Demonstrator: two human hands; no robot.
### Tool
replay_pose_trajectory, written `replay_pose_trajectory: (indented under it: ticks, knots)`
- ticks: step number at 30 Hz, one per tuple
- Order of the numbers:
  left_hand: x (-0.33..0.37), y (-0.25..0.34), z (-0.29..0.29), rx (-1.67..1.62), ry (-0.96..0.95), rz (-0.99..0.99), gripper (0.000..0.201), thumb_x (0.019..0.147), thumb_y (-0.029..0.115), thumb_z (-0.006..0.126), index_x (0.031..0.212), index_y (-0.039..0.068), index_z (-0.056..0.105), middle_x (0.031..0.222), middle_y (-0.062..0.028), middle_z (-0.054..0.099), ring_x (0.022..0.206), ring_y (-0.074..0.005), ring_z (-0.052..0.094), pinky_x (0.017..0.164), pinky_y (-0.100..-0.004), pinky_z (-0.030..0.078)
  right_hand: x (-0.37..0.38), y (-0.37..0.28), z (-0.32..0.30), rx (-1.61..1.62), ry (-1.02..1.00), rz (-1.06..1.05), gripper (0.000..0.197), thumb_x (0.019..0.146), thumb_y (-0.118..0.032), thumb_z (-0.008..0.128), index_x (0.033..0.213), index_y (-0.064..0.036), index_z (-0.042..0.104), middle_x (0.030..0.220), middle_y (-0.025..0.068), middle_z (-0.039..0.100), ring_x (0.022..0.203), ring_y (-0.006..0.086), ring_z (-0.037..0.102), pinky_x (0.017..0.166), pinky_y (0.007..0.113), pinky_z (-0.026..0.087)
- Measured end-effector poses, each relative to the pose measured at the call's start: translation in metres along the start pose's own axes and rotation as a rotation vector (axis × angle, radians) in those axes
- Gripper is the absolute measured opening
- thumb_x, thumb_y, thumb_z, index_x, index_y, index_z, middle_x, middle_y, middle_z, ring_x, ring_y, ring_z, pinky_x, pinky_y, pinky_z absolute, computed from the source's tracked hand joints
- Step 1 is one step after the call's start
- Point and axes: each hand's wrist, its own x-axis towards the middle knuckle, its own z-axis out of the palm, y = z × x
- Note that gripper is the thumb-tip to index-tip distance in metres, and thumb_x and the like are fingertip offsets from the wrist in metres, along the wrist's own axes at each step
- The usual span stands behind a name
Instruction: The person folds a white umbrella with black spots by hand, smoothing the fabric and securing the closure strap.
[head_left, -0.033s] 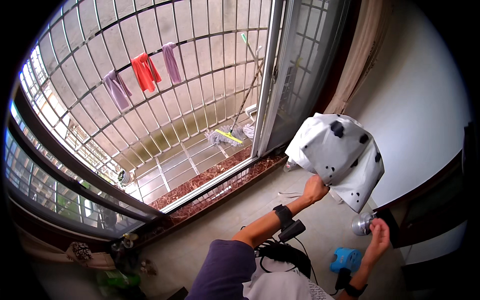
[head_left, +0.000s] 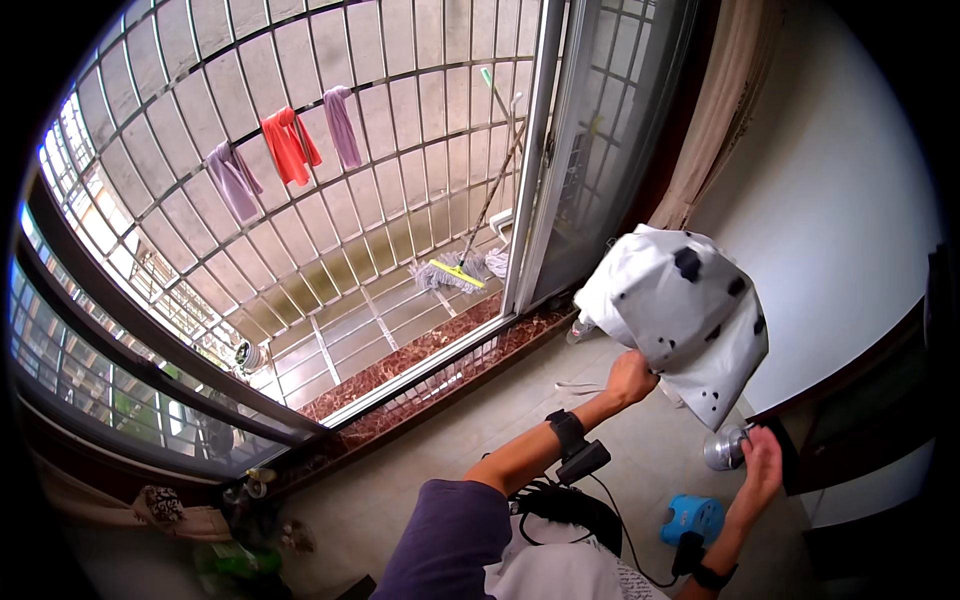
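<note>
A white sheet of cloth with black blotches hangs bunched and puffed out in front of me, to the right of the window. My left hand is closed in a fist on its lower left edge. A pale cord shows beside that fist. My right hand is raised below the cloth's lower corner, its fingers partly stretched and apart from the cloth. Just left of its fingertips is a shiny, round, silvery or clear container; whether the fingers touch it I cannot tell.
A blue plastic stool stands on the tiled floor near my right forearm. Sliding glass doors open onto a barred balcony with a mop and hanging cloths. A beige curtain hangs beside the white wall. Dark furniture is at right.
The spotted cloth has shifted slightly right and down, its folds changing. My right hand has turned a little and its fingers have loosened. My left fist keeps its place.
</note>
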Motion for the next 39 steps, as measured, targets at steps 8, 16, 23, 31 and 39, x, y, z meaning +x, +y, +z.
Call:
replay_pose_trajectory:
  ticks: [8,16,23,31,39]
  knots:
    - [-0.033,0.032,0.015,0.090,-0.443,0.309,0.013,0.053,0.010,0.051,0.054,-0.004,0.051,0.059,-0.0223,0.051,0.059,-0.0366,0.051,0.055,-0.0414,0.042,0.049,0.075,0.004,0.804,-0.161,0.356,0.054,0.078,-0.034,0.048,0.117,-0.0032,0.029,0.119,0.0077,0.032,0.110,0.0206,0.029,0.090,0.036,0.025]
    - [-0.046,0.056,0.017,0.107,-0.681,0.500,0.014,0.052,0.010,0.052,0.058,-0.002,0.053,0.061,-0.0194,0.052,0.062,-0.0349,0.052,0.058,-0.0390,0.043,0.038,0.065,0.004,0.967,0.153,0.335,0.046,0.076,-0.029,0.051,0.114,-0.0068,0.037,0.115,0.0038,0.039,0.105,0.0184,0.036,0.088,0.034,0.027]
    - [-0.044,0.078,0.012,0.270,-1.066,0.347,0.057,0.057,0.039,0.065,0.095,-0.001,0.049,0.082,-0.0170,0.055,0.080,-0.0288,0.053,0.073,-0.0333,0.041,0.038,0.047,-0.002,0.737,0.401,0.288,0.038,0.071,-0.021,0.050,0.103,-0.0023,0.045,0.103,0.0064,0.046,0.097,0.0183,0.043,0.082,0.032,0.033]
    - [-0.033,0.069,0.010,-0.604,-1.407,-0.144,0.053,0.056,0.025,0.072,0.095,-0.004,0.051,0.087,-0.0122,0.056,0.081,-0.0189,0.052,0.071,-0.0278,0.042,0.033,0.036,0.003,0.819,0.268,0.316,0.032,0.074,-0.021,0.045,0.100,-0.0018,0.047,0.102,0.0054,0.047,0.095,0.0182,0.044,0.081,0.031,0.033]
    - [-0.062,0.063,0.006,-0.910,-1.405,-0.611,0.023,0.060,0.016,0.066,0.072,-0.001,0.055,0.064,-0.0082,0.054,0.056,-0.0149,0.053,0.050,-0.0268,0.045,0.040,0.031,0.016,0.616,0.162,0.453,0.054,0.072,-0.032,0.055,0.113,-0.0020,0.037,0.108,0.0055,0.044,0.098,0.0193,0.042,0.083,0.031,0.033]
